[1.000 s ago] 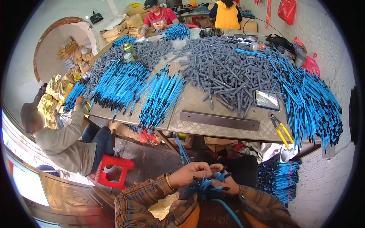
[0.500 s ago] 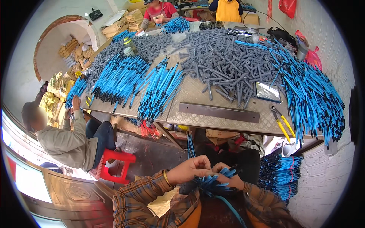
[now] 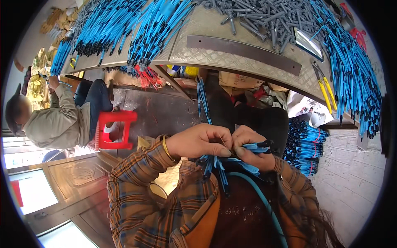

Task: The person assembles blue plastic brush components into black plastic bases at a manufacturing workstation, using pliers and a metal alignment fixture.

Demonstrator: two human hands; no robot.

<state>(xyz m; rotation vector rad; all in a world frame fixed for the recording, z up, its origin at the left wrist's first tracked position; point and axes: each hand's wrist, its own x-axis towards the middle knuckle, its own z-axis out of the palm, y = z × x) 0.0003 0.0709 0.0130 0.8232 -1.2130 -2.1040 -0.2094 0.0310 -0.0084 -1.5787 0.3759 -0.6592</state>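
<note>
Right fingers point(image 3: 245, 138) are being clasped round blue sticks point(image 3: 248, 166), left fingers' point(image 3: 219, 149) hold being indiscernible. Beyond them, more table point(image 3: 206, 25) is being cropped than earlier.

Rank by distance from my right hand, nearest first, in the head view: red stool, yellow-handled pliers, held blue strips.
1. Held blue strips, at the right hand
2. Yellow-handled pliers, tabletop, right
3. Red stool, on the floor, left

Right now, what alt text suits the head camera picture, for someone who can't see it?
The person's left hand and right hand, close together, handle a bunch of blue strips. Ahead, a worktable bears more blue strips, grey parts and yellow-handled pliers; a co-worker sits at left.
</note>
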